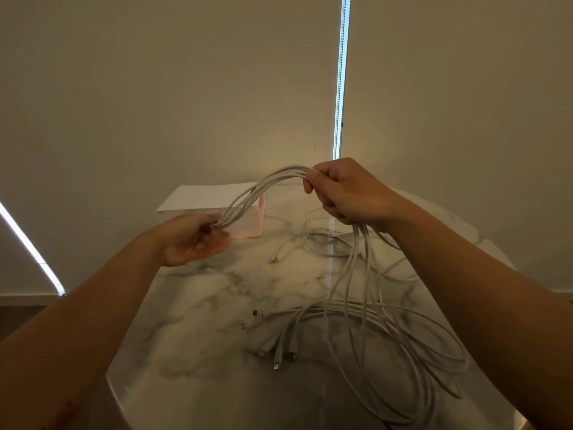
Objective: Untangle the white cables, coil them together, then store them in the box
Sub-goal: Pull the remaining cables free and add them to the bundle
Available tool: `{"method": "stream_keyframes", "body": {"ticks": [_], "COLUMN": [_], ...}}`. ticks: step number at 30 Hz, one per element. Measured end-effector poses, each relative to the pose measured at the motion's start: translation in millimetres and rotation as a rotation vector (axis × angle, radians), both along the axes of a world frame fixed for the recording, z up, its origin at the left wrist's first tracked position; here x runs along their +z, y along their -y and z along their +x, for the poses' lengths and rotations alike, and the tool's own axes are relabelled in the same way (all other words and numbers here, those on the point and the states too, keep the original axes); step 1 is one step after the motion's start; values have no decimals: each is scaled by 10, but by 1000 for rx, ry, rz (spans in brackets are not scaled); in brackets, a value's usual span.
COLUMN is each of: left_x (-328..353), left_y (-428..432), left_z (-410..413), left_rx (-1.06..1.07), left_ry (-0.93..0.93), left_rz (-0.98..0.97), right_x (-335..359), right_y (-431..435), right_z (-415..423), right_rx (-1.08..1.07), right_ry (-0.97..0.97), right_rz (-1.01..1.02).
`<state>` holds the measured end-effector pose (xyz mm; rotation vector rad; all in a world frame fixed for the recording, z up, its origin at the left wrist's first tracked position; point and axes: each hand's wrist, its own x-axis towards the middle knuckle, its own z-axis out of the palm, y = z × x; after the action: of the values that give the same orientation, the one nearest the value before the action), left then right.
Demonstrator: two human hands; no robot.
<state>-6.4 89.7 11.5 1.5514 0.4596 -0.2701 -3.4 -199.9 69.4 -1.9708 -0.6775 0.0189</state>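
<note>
Our right hand [344, 190] is closed tight, its fingers curled round the bundle of white cables [266, 187], and it is raised above the box [198, 198] and to its right. Our left hand [195, 240], just in front of the box, is turned palm up with its fingers curled round the same bundle. Between the two hands the cables arch over the box's right end and hide part of that corner. From the right hand they hang down and spread in wide loops on the marble table [201, 321], well in front of the box and to its right. The nearest loops are cut off by our right arm and the lower edge of the view. Several plugs [280, 355] lie together in front of the box, at the left end of those loops, too small and blurred for us to tell their kind or read any marking. Another thin cable [290, 243] lies loose on the table just right of the box. The box is white, and its faces are too washed out for us to make out any print
</note>
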Motion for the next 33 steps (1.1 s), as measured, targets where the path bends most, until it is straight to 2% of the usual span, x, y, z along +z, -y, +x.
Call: {"method": "stream_keyframes", "body": {"ticks": [2,4,5,6,8,9,11,13,15,17,20,23,25,27,31,33], "left_x": [115,319,418,505,628,659,642,611,621,692,979,1350,1522,1577,1396,1243], "left_y": [-111,-106,-53,45,346,500,700,765,785,815,713,404,213,108,40,66], "left_z": [-74,-64,-23,8,21,8,18,66,128,180,247,273,271,277,240,200], "left_rx": [-145,-221,-200,-167,-228,-357,-608,-690,-626,-467,-79,164,246,251,69,-68], "left_ry": [-74,7,156,361,703,743,611,538,596,687,783,844,888,895,792,709], "left_rz": [553,1037,1144,1154,924,766,526,428,391,312,48,-158,-183,-132,-21,15], "right_x": [-33,-82,-97,-103,-72,-40,25,63,77,102,183,263,268,243,315,441], "right_y": [-15,-62,-90,-115,-139,-136,-85,11,96,166,279,439,513,551,580,567], "right_z": [17,19,15,16,33,46,88,127,147,154,167,180,168,175,299,337], "right_rx": [24,48,63,79,96,96,80,55,54,73,130,195,241,262,60,-58], "right_ry": [-16,-9,-2,-1,-9,-11,-12,-21,-54,-102,-199,-227,-234,-266,-206,-123], "right_rz": [-36,-120,-161,-188,-194,-185,-159,-144,-119,-71,-3,-24,-60,21,579,736]}}
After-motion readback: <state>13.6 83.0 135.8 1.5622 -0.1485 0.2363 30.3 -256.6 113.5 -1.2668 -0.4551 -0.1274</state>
